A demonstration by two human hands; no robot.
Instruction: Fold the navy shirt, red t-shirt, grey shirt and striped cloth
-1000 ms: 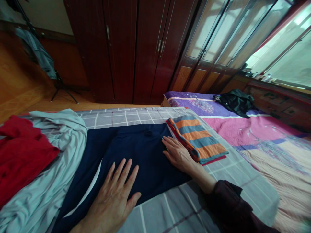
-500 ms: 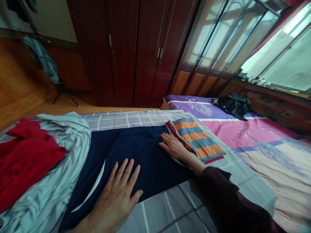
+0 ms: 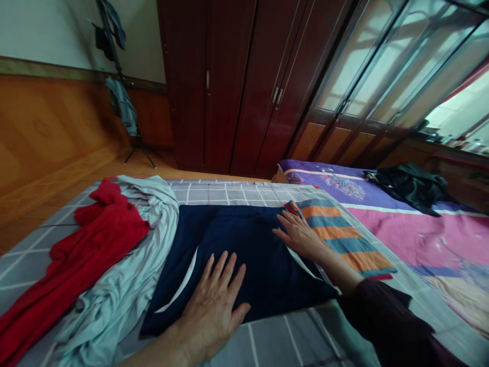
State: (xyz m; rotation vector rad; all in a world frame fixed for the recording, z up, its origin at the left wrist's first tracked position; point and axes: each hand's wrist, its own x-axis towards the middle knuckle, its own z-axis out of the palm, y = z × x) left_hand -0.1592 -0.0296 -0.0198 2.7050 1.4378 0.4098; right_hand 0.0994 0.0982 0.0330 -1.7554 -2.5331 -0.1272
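Location: a home, by all signs a bedroom. Evidence: dark red-brown wardrobe (image 3: 229, 102), 3 slim metal handles (image 3: 208, 80) visible; beside it, a cabinet (image 3: 362, 76) with glazed doors; bed (image 3: 382, 224) under a purple and pink floral spread; coat stand (image 3: 113, 51) hung with clothing (image 3: 124, 107); wood-toned lower wall (image 3: 49, 137); small bottles (image 3: 476, 145) by the window (image 3: 458, 112).

The person's left hand (image 3: 216, 306) and right hand (image 3: 300, 237) make two; there is one navy garment (image 3: 255, 239), one red cloth (image 3: 103, 247), one pale green cloth (image 3: 128, 285) and one striped cloth (image 3: 344, 230).
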